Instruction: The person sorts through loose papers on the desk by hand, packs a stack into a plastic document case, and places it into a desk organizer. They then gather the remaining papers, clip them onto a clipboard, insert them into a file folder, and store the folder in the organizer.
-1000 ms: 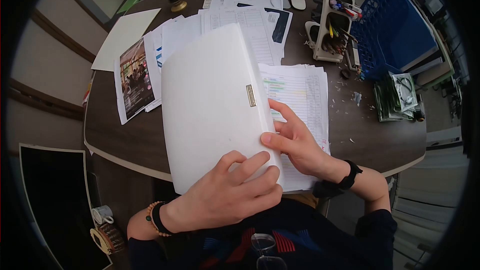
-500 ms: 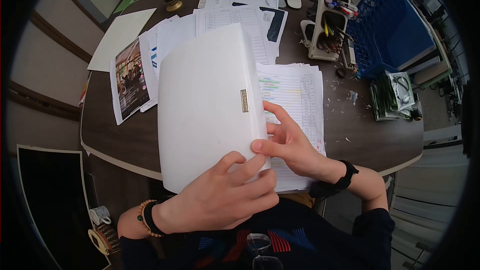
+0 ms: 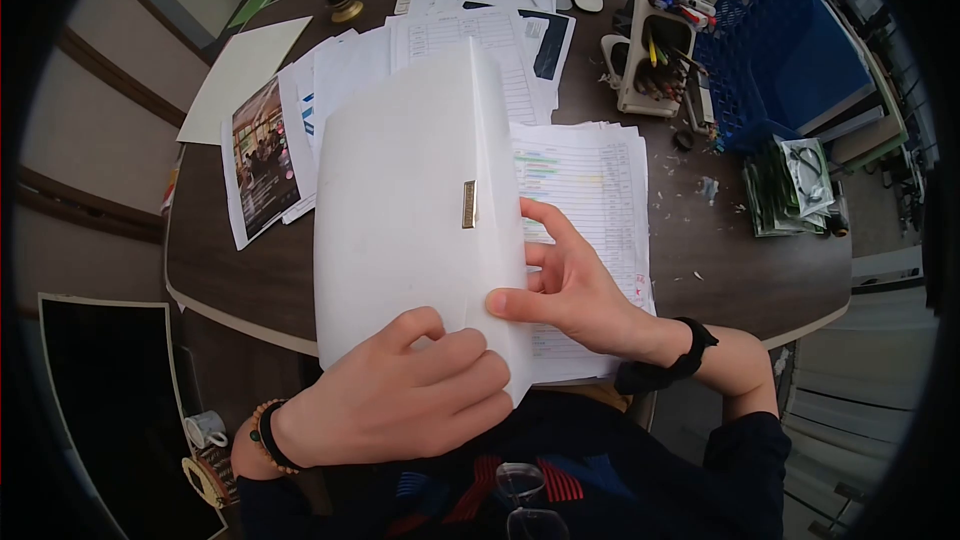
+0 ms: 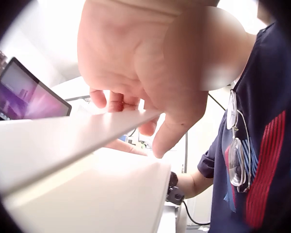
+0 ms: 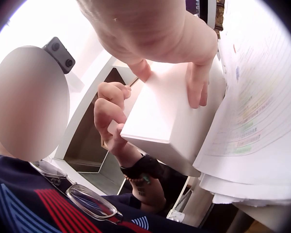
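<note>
A thick white file box [image 3: 400,160] with a small gold label [image 3: 469,205] lies tilted over the papers at the desk's front edge. Its cover [image 4: 87,133] stands slightly raised from the white body [image 4: 111,182] in the left wrist view. My left hand [image 3: 405,390] pinches the near edge of this cover, thumb beneath and fingers curled above. Along the right side, my right hand [image 3: 585,290] grips the box, its thumb on the top face and its other fingers on the side [image 5: 199,121]. The inside of the box is hidden.
Printed sheets [image 3: 590,220] lie beside the box on the right, with more papers [image 3: 350,80] behind it. A pen holder [image 3: 655,50], a blue basket [image 3: 745,60] and green packets [image 3: 785,190] stand on the right. Paper scraps [image 3: 708,188] lie on the desk [image 3: 740,270].
The box has turned a little, its gold label shifting left and more of its right side showing. Both hands have moved left with it, the left hand's fingers curling closer to the cover edge.
</note>
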Tool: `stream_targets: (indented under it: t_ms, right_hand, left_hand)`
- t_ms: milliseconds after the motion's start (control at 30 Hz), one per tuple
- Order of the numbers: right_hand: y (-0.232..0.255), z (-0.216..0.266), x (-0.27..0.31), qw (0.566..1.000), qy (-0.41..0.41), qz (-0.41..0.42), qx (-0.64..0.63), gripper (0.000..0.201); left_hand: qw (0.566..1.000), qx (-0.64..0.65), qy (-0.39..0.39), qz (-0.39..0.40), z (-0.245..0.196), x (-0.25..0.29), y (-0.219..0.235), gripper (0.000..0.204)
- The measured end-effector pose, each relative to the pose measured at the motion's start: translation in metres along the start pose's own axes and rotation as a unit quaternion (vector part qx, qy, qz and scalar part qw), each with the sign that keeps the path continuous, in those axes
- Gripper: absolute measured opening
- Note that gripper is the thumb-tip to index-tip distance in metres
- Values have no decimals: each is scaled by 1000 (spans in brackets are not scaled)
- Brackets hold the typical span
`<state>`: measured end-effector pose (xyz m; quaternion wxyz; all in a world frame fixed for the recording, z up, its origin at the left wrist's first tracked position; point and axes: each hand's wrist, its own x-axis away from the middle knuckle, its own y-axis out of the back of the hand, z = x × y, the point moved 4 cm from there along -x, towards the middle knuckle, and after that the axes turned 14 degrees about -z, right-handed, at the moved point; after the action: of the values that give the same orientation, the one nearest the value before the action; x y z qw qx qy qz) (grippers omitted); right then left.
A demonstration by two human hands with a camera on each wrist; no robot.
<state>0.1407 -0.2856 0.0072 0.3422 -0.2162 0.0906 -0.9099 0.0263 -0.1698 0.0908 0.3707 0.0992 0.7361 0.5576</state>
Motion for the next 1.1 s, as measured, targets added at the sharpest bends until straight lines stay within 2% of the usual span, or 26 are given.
stream_targets:
  t_ms: [133, 167, 200, 267, 300, 367, 400, 467, 500, 533, 600, 667, 733, 800, 900, 933, 1000, 1033, 1067, 1100]
  right_hand:
    - [-5, 2, 1, 1000, -2, -3, 21, 89]
    - [-6, 3, 0, 1000, -2, -6, 30, 86]
    - [-7, 3, -1, 999, -1, -8, 40, 83]
    - [-9, 3, -4, 998, 1, -12, 57, 82]
    - [-9, 2, -5, 997, 4, -16, 77, 82]
    - [-11, 3, -6, 997, 8, -14, 75, 83]
    - [-11, 4, -7, 997, 13, -14, 72, 86]
    - [-12, 8, -6, 998, 3, -16, 58, 87]
    - [-13, 10, -5, 999, -7, -20, 42, 87]
    - [-14, 11, -4, 999, -7, -19, 42, 87]
    - [-15, 13, -3, 999, -10, -22, 45, 87]
    - [-14, 11, -3, 997, -7, -26, 72, 85]
    - [-9, 8, -4, 995, -7, -31, 96, 84]
    - [2, 8, -10, 998, -26, -48, 36, 81]
    - [8, 7, -7, 998, -22, -52, 36, 79]
    - [11, 5, -6, 997, -28, -56, 45, 79]
    - [18, 4, -9, 998, -23, -47, 38, 80]
    - [21, 4, -9, 999, -20, -33, 38, 80]
    - [22, 7, -8, 998, -22, -39, 41, 80]
    - [20, 9, -8, 998, -33, -23, 53, 82]
  left_hand:
    - [998, -1, 26, -61, 9, 15, 30, 14]
    - [998, 1, 29, -51, 9, 18, 38, 17]
    - [998, 1, 30, -49, 7, 21, 37, 17]
    - [990, 56, 64, -113, 8, 28, 36, 16]
    - [990, 56, 65, -113, 7, 27, 31, 16]
    - [969, -24, 108, -223, 5, 22, 28, 29]
    - [968, -25, 111, -223, 5, 25, 27, 29]
    - [942, -110, 206, -240, 12, 37, 32, 35]
    - [940, -124, 225, -223, 13, 40, 37, 31]
    - [940, -125, 225, -223, 14, 43, 36, 31]
    - [916, -132, 232, -299, 15, 53, 39, 28]
    - [909, -129, 251, -307, 15, 65, 41, 21]
    - [813, -275, 242, -452, 11, 94, 57, 12]
    - [702, -220, 372, -566, 27, 120, 79, 10]
    - [678, -214, 501, -493, 45, 168, 95, 15]
    - [681, -213, 499, -491, 47, 170, 93, 15]
    - [664, -404, 466, -422, 46, 167, 93, 27]
    - [671, -501, 451, -309, 44, 168, 92, 40]
    - [673, -496, 453, -309, 42, 172, 90, 40]
    - [734, -426, 477, -227, 49, 174, 81, 42]
